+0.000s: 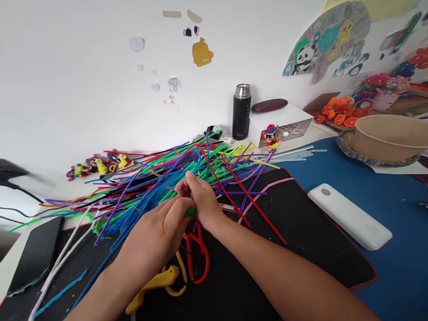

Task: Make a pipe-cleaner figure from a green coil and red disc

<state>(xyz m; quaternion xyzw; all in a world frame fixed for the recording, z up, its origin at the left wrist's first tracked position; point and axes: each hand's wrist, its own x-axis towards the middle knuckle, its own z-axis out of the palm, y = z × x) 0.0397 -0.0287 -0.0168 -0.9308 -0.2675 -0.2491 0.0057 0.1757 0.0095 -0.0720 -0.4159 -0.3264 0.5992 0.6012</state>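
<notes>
My left hand (161,222) and my right hand (204,203) are closed and pressed together over the mat. A short bit of green pipe cleaner (190,212) shows between them, by my left fist. What the right fingertips pinch is hidden behind the hands. Just beyond lies a large loose heap of coloured pipe cleaners (155,185), mostly blue, green and purple. Below my hands are scissors with red handles (206,267), a yellow-handled tool (154,286) and a yellow loop handle (181,272) beside it.
A black phone (35,255) and a bent white pipe cleaner (45,288) lie left on the black mat (306,263). Rightward are a white power bank (350,217) and a beige bowl (396,134). A black thermos (241,113), white box (285,121) and small figure (271,138) stand behind.
</notes>
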